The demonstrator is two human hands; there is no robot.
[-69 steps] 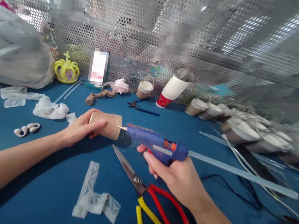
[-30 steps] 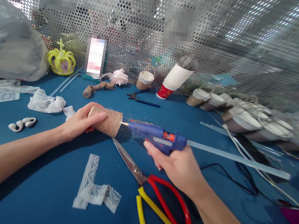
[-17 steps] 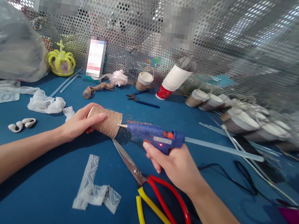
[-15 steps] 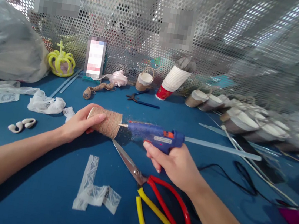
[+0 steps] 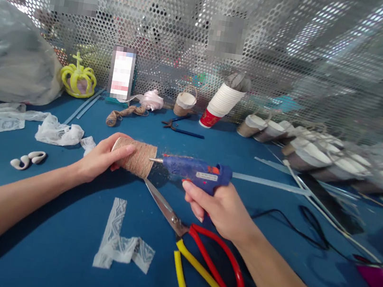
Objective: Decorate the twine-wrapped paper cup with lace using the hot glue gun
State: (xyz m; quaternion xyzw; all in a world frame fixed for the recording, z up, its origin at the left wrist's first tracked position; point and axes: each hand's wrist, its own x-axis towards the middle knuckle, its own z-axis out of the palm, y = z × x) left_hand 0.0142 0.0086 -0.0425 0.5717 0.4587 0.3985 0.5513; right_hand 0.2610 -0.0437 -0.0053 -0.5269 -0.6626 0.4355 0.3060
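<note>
My left hand [image 5: 105, 157] is wrapped round a twine-covered cup [image 5: 140, 159] that lies on its side in the air, its thumb along the twine. In my right hand [image 5: 216, 205] is a blue glue gun [image 5: 196, 170], gripped by its handle, with a clear glue stick [image 5: 272, 183] sticking out of its back. The gun's metal nozzle meets the twine near the right end of the cup. Below them lie large scissors [image 5: 170, 212] with one red and one yellow handle, blades together. A strip of white lace [image 5: 114, 237] rests to their left.
Several twine cups with white lace rims [image 5: 308, 154] stand at the right. Along the back are a yellow crown [image 5: 78, 81], a phone [image 5: 122, 73], pliers [image 5: 182, 130] and stacked paper cups [image 5: 224, 103]. A black cord [image 5: 311, 233] runs along the right.
The glue gun and my right hand have shifted slightly left, the nozzle tip now further over the twine. The cup and my left hand have stayed nearly still.
</note>
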